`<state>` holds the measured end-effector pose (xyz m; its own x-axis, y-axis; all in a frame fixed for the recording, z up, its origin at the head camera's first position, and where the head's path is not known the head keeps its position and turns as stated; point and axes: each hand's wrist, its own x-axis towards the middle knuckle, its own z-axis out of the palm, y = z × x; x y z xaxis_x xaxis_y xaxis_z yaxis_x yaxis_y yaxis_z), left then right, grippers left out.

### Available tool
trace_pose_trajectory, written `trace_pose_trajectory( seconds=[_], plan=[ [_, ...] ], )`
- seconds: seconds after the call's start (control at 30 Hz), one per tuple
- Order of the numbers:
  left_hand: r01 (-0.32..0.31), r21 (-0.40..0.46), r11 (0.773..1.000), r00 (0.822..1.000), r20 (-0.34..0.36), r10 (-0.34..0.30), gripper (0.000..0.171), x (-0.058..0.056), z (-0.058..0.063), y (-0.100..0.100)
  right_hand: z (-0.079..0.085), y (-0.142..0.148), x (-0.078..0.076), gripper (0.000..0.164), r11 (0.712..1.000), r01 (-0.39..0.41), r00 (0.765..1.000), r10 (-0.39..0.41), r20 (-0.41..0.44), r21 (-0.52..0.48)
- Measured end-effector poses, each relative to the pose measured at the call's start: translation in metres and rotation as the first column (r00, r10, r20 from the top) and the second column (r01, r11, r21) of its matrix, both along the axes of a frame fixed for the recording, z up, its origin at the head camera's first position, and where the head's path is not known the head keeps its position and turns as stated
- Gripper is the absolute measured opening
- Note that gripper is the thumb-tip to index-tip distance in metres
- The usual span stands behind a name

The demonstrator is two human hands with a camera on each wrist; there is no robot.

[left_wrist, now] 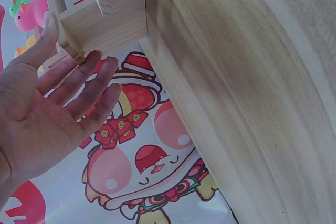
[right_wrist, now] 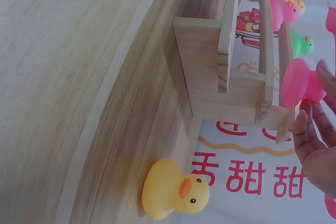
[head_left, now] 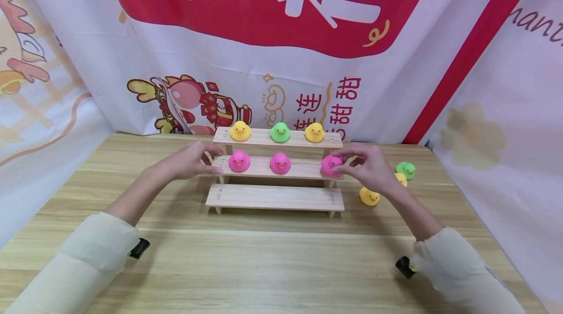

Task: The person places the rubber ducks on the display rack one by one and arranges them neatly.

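A three-tier wooden stand point(head_left: 274, 196) stands on the table. My left hand point(head_left: 191, 160) holds the left end of its middle shelf between thumb and fingers; in the left wrist view the thumb point(left_wrist: 48, 32) lies against the board. At the right end of that shelf, my right hand point(head_left: 371, 167) pinches a pink rubber duck point(head_left: 330, 166), seen from its side in the right wrist view. Two more pink ducks, one at left point(head_left: 239, 161) and one mid-shelf point(head_left: 280, 163), sit on the same tier. The top tier carries a yellow duck point(head_left: 240, 131), a green duck point(head_left: 280, 132) and another yellow duck point(head_left: 314, 132).
Right of the stand, near my right forearm, a yellow duck point(head_left: 369, 196), a partly hidden yellow duck point(head_left: 401, 179) and a green duck point(head_left: 405, 170) rest on the wooden table point(head_left: 272, 265). A printed cloth point(head_left: 246, 79) hangs directly behind the stand.
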<state>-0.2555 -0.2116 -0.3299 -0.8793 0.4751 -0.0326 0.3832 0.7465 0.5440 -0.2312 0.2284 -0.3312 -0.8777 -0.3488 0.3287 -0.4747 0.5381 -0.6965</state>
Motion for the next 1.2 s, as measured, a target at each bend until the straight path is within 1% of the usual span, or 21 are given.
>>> trace_pose_trajectory(
  seconds=[0.33, 0.5, 0.6, 0.93, 1.07, 1.2],
  plan=[
    [-0.010, -0.012, 1.000, 1.000, 0.009, 0.010, 0.046, 0.001, 0.000, 0.000, -0.002, -0.011, -0.004, 0.027, 1.000, 0.003, 1.000, -0.003, 0.009, 0.000],
    [-0.002, -0.002, 1.000, 1.000, 0.007, 0.002, 0.046, 0.000, 0.000, 0.000, -0.004, -0.017, -0.006, 0.027, 1.000, -0.019, 1.000, 0.019, 0.017, 0.003],
    [0.003, -0.001, 1.000, 1.000, 0.005, -0.003, 0.046, 0.001, 0.000, -0.001, -0.005, -0.020, -0.007, 0.027, 0.999, -0.037, 0.999, 0.037, 0.010, 0.001],
    [0.017, 0.000, 1.000, 1.000, -0.004, -0.017, 0.047, -0.001, 0.000, -0.001, -0.007, -0.031, -0.008, 0.028, 0.998, -0.053, 0.998, 0.054, -0.019, 0.017],
    [0.010, -0.001, 1.000, 1.000, -0.003, -0.010, 0.046, -0.002, 0.000, -0.001, -0.006, -0.034, -0.009, 0.029, 0.998, -0.055, 0.998, 0.056, -0.037, 0.024],
    [0.004, 0.001, 1.000, 1.000, -0.003, -0.004, 0.046, -0.003, -0.001, -0.001, -0.006, -0.036, -0.010, 0.029, 0.998, -0.050, 0.998, 0.051, -0.032, 0.029]
  ],
)
